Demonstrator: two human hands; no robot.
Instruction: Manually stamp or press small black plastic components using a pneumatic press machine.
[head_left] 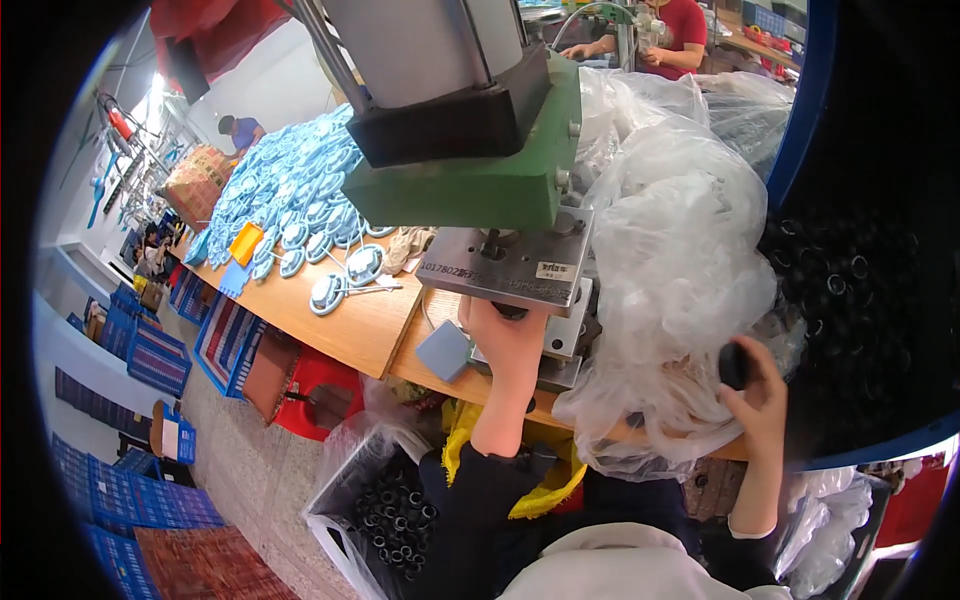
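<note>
My left hand (500,335) reaches in under the upper metal plate (505,265) of a green press (465,185). Its fingers are hidden by that plate, and a dark part (511,311) shows beside the thumb side of the hand. Below the plate, the lower metal block (565,335) stands just right of my wrist. Off to the right, beside a heap of clear plastic bags, my right hand (762,395) is closed on a round black part (734,366), held between thumb and fingers. A blue-grey square block (443,350) lies left of my left wrist.
Light-blue, strapped round pieces (290,185) are piled on the wooden table (360,330). Clear plastic bags (680,230) bulge right of the press. A blue-rimmed bin (840,300) at right and a box (330,500) at lower left contain black rings. Co-workers are farther back.
</note>
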